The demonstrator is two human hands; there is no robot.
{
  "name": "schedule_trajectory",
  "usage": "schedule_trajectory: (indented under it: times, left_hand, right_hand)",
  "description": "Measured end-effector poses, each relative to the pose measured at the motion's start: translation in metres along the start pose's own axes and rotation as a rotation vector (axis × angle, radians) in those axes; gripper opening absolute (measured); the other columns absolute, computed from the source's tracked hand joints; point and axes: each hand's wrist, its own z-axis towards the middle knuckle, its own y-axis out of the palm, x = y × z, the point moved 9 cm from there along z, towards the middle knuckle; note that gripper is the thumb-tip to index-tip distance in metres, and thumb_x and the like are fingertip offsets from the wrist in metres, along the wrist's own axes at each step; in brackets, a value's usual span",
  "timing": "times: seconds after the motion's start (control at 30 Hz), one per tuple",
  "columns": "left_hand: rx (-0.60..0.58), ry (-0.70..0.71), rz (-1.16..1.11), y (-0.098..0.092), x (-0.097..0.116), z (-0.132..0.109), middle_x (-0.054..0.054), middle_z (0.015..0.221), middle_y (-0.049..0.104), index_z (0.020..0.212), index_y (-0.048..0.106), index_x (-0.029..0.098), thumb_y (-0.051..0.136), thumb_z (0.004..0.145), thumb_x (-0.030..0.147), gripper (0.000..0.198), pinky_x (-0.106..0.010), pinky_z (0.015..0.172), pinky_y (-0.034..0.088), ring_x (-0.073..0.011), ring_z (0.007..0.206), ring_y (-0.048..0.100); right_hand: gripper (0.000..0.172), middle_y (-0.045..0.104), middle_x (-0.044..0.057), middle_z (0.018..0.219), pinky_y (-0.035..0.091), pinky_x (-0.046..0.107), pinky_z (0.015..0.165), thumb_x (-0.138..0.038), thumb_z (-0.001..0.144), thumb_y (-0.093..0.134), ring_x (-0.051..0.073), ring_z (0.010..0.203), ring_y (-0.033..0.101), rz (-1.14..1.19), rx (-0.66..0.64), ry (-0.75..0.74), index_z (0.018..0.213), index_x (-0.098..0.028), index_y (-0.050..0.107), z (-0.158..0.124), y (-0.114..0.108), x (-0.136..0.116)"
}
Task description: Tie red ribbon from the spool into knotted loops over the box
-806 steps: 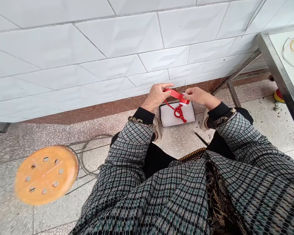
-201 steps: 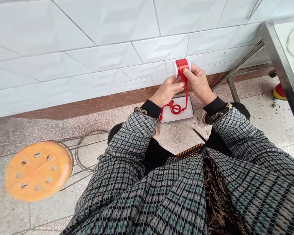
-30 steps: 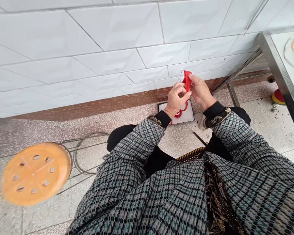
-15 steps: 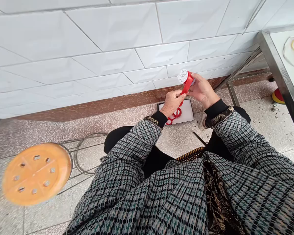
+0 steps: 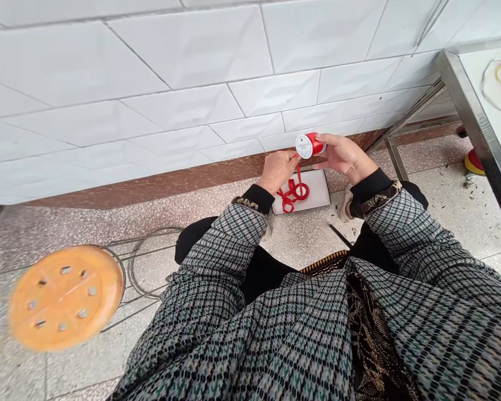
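My right hand (image 5: 343,157) is closed round a small spool of red ribbon (image 5: 310,145), its white round end label facing left. A strand of red ribbon (image 5: 294,189) runs down from the spool and lies in loose loops on a white flat box (image 5: 320,195) on the floor between my feet. My left hand (image 5: 278,170) pinches that strand just below the spool. Both hands are held out above the box, near the foot of the tiled wall.
An orange round stool seat (image 5: 64,296) with holes stands at the lower left, with wire rings (image 5: 150,262) beside it. A steel table (image 5: 480,117) carrying coiled wire juts in at the right, its leg (image 5: 398,159) close to my right hand. Scraps litter the floor.
Both hands have lowered a little and the spool has turned so that its label faces left. My left hand slid down and leftward along the ribbon, and more loops now show on the box.
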Motion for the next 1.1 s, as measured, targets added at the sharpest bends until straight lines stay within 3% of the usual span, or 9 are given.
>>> schedule_trajectory:
  times: [0.1,0.2,0.37,0.5,0.8,1.1]
  left_hand:
    - [-0.069,-0.055,-0.030,0.004,-0.011,0.004,-0.002,0.054,0.063,0.082,0.079,0.019,0.058,0.094,0.031,0.027,-0.028,0.065,0.045,-0.0206,0.061,0.065]
    - [-0.191,-0.160,-0.302,0.018,-0.020,0.004,0.002,0.044,0.056,0.092,0.079,0.019,0.056,0.096,0.032,0.027,-0.025,0.057,0.045,-0.0167,0.046,0.060]
    - [-0.084,-0.281,-0.744,0.013,-0.022,0.002,-0.004,0.067,0.074,0.089,0.077,0.015,0.075,0.082,0.032,0.019,-0.023,0.059,0.054,-0.0131,0.056,0.068]
    - [-0.063,-0.309,-0.896,0.004,-0.019,-0.001,-0.009,0.081,0.079,0.092,0.077,0.013,0.071,0.079,0.026,0.020,-0.031,0.072,0.064,-0.0170,0.069,0.075]
    - [-0.011,-0.284,-0.776,-0.007,-0.020,0.001,-0.007,0.082,0.078,0.102,0.077,0.012,0.072,0.081,0.015,0.022,-0.038,0.083,0.068,-0.0181,0.074,0.076]
    - [0.267,-0.237,-0.833,-0.027,-0.026,0.001,-0.008,0.097,0.081,0.106,0.077,0.016,0.071,0.086,0.019,0.022,-0.033,0.085,0.067,-0.0165,0.087,0.076]
  right_hand:
    - [0.037,0.075,0.007,0.091,0.057,0.049,0.088,-0.054,0.076,0.080,0.028,0.098,0.070,-0.070,0.017,-0.016,0.084,-0.020,0.066,0.000,0.000,-0.001]
    - [0.034,0.075,0.005,0.082,0.057,0.042,0.082,-0.050,0.076,0.082,0.026,0.089,0.072,-0.133,0.013,0.007,0.076,-0.020,0.066,-0.002,0.003,0.001]
    - [0.028,0.074,0.003,0.074,0.058,0.037,0.081,-0.043,0.076,0.087,0.020,0.079,0.072,-0.211,-0.061,0.017,0.077,-0.020,0.072,-0.009,0.015,-0.003]
    - [0.021,0.076,0.002,0.075,0.059,0.034,0.083,-0.035,0.074,0.088,0.017,0.076,0.070,-0.193,-0.108,0.014,0.075,-0.019,0.074,-0.011,0.022,-0.003]
    - [0.017,0.072,0.000,0.071,0.052,0.029,0.076,-0.033,0.077,0.083,0.013,0.068,0.062,-0.412,-0.185,-0.062,0.074,-0.018,0.076,-0.009,0.024,-0.002]
    - [0.017,0.069,0.000,0.065,0.047,0.028,0.069,-0.022,0.082,0.075,0.012,0.062,0.057,-0.504,-0.093,-0.036,0.067,-0.017,0.071,-0.001,0.018,0.006]
